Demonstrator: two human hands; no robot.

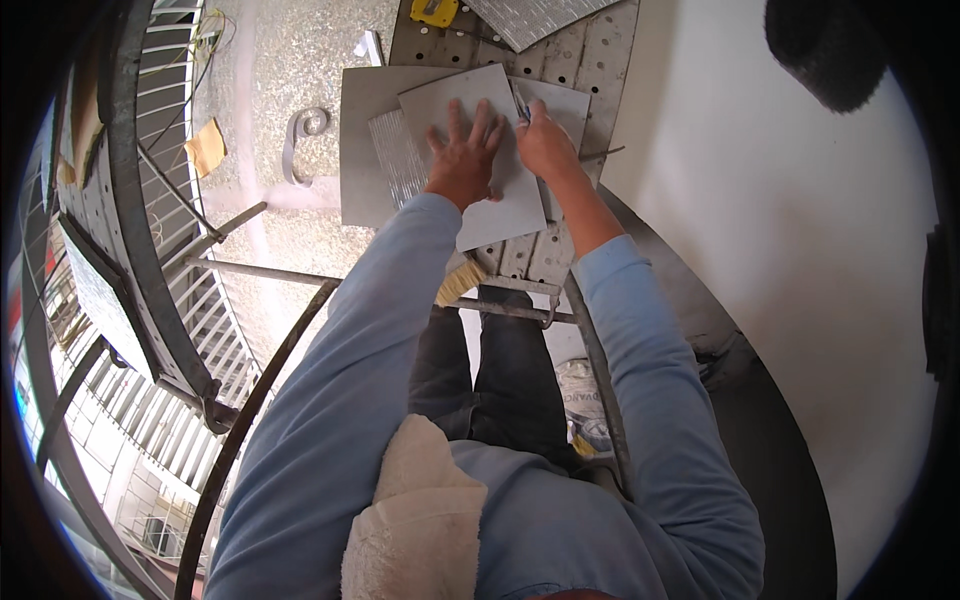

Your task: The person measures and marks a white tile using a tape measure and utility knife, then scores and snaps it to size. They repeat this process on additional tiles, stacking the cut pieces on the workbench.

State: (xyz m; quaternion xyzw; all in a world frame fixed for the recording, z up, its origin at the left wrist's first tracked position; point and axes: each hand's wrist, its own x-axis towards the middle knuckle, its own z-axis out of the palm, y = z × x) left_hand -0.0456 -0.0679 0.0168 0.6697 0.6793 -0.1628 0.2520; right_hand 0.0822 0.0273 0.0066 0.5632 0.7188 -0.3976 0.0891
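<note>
My left hand (466, 158) lies flat with fingers spread on a smooth grey sheet (505, 210), pressing it down. Under that sheet are a silvery ribbed piece (396, 150) and a larger grey sheet (362, 190). My right hand (546, 142) is closed around a slim utility knife (520, 104), mostly hidden by the fingers. Its tip meets the right edge of the top sheet, over another grey piece (570, 108). The stack rests on a perforated metal scaffold plank (600, 60).
A yellow tape measure (434, 10) and a silver-faced sheet (535, 18) lie farther along the plank. On the left are scaffold bars (265, 268), a slatted railing (170, 120) and a curled grey strip (290, 145). A white wall (740, 200) rises on the right.
</note>
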